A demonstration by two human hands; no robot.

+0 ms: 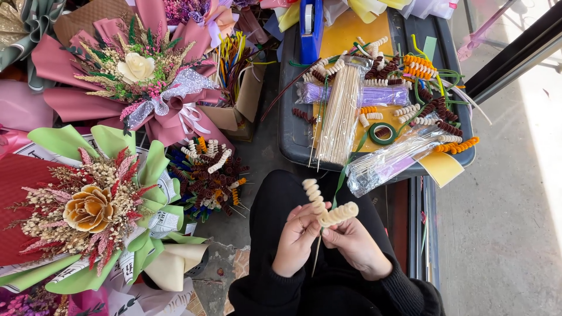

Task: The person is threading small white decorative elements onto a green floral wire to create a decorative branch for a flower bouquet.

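Note:
Both my hands work over my lap in black trousers. My left hand (295, 240) and my right hand (354, 243) together pinch a cream fuzzy wire coil (325, 209) wound in a spiral around a thin wooden skewer (317, 257). The coil bends into an L, one arm pointing up-left, the other to the right. The skewer's bare end points down between my wrists.
A dark tray (293, 134) ahead holds bundles of skewers (339, 114), a green tape roll (382, 133) and several coiled wires in cream, orange and brown. A pink-wrapped bouquet (137, 73) and a green-wrapped bouquet (93, 208) lie left. A pot of finished coils (208, 175) stands between.

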